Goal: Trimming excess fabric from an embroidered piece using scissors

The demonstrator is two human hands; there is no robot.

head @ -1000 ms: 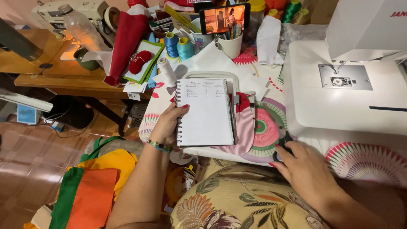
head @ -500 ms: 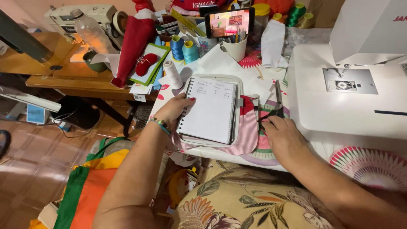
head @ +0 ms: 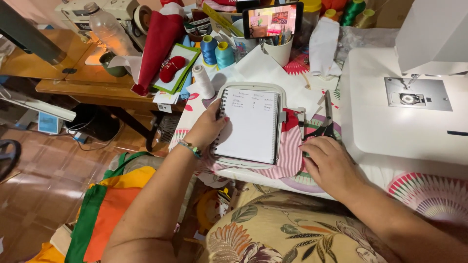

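Your left hand (head: 207, 130) is gripping the notebook (head: 249, 126) at its nine o'clock edge; your right hand (head: 329, 163), having slid closer, is now resting flat, unclenched, touching the scissors (head: 325, 122) at three o'clock.

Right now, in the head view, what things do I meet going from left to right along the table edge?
Left hand → spiral notebook → striped red cloth → scissors with the right hand at them → white sewing machine.
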